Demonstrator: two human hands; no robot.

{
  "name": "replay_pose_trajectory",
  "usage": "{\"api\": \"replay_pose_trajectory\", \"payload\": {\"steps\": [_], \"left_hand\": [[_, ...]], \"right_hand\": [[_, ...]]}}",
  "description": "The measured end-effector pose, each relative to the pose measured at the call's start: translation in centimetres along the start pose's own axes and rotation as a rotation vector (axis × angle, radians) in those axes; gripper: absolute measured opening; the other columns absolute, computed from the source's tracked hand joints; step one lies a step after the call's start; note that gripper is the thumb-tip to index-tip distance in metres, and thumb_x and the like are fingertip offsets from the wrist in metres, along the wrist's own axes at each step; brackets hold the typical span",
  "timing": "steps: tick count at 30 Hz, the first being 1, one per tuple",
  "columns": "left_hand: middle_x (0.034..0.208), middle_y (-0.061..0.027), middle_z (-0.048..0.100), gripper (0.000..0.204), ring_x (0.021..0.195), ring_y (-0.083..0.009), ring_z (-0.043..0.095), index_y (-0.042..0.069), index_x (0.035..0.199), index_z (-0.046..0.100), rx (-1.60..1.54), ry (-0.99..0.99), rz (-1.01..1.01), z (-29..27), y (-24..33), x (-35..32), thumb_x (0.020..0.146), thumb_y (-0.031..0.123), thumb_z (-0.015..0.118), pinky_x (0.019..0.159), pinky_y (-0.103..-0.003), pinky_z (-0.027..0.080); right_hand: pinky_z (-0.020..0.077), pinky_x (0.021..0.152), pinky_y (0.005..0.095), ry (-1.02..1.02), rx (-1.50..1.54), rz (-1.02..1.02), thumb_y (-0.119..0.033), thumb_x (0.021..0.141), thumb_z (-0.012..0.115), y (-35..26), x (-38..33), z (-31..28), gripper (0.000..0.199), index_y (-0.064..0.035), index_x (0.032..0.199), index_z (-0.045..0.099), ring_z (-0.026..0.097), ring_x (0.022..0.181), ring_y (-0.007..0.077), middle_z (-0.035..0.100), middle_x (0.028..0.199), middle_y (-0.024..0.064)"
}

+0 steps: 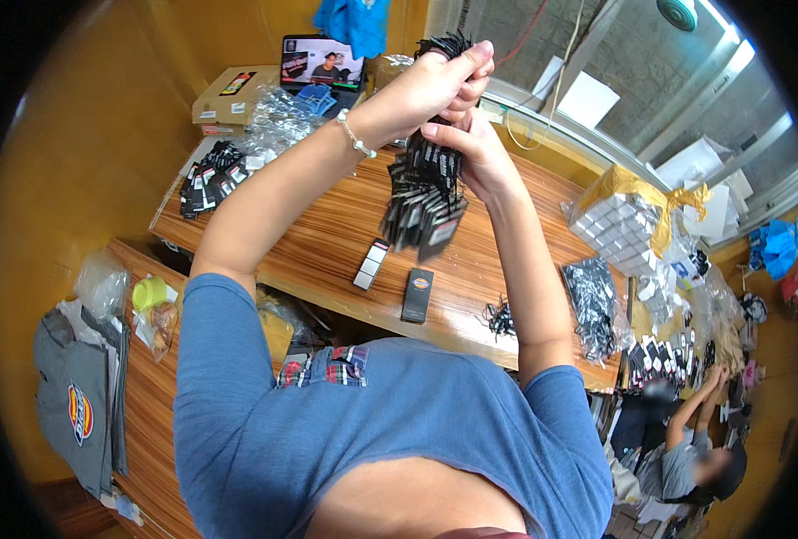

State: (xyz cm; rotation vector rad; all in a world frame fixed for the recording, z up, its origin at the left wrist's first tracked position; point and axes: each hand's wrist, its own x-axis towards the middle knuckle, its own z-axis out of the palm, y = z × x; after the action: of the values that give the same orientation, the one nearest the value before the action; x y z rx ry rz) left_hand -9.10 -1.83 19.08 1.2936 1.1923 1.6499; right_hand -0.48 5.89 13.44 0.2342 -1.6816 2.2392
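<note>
Above the long wooden bench point(345, 225) I hold a thick bunch of black hang tags point(424, 193) up in the air, its loops gathered at the top and the tags dangling free over the wood. Both my hands are clenched on the strings: my left hand point(448, 76) grips the top of the loops, my right hand point(471, 148) closes around the neck just under it. To do this well, I judge, I should keep the loops pinched tight so none slips, and let the tags hang straight so they don't tangle. Below the bunch a small black box point(418, 295) and a narrow black-and-white tag strip point(371, 264) lie flat on the bench, near each other but apart.
</note>
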Motion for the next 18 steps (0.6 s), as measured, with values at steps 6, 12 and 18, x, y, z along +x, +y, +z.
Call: {"api": "replay_pose_trajectory", "payload": {"steps": [6, 12, 18], "left_hand": [[0.054, 0.0068, 0.027, 0.039, 0.045, -0.0037, 0.022, 0.012, 0.068, 0.039, 0.150, 0.120, -0.027, -1.8, -0.6, -1.9, 0.092, 0.042, 0.038, 0.040, -0.017, 0.023], [0.053, 0.0060, 0.027, 0.039, 0.045, -0.0032, 0.025, 0.011, 0.069, 0.037, 0.042, 0.137, -0.116, -2.2, -1.1, -2.9, 0.092, 0.042, 0.037, 0.042, -0.017, 0.026], [0.056, 0.0058, 0.027, 0.024, 0.045, -0.0032, 0.025, 0.008, 0.081, 0.041, -0.470, 0.063, -0.176, -4.5, -1.7, -2.3, 0.095, 0.027, 0.037, 0.042, -0.017, 0.027]], "right_hand": [[0.0482, 0.067, 0.0248, -0.075, 0.071, 0.212, -0.014, 0.083, 0.056, 1.4, 0.5, 1.3, 0.013, -0.0019, 0.080, 0.056, 0.060, 0.072, 0.0157, 0.061, 0.073, 0.0081], [0.0493, 0.068, 0.0334, -0.078, 0.033, 0.206, -0.021, 0.088, 0.047, 2.7, 0.3, 2.0, 0.027, -0.0020, 0.070, 0.050, 0.060, 0.075, 0.0256, 0.057, 0.069, 0.0117], [0.0498, 0.069, 0.0340, -0.078, 0.085, 0.271, -0.021, 0.089, 0.045, 2.7, 0.4, 2.8, 0.026, -0.0060, 0.068, 0.041, 0.060, 0.075, 0.0248, 0.055, 0.069, 0.0110]]}}
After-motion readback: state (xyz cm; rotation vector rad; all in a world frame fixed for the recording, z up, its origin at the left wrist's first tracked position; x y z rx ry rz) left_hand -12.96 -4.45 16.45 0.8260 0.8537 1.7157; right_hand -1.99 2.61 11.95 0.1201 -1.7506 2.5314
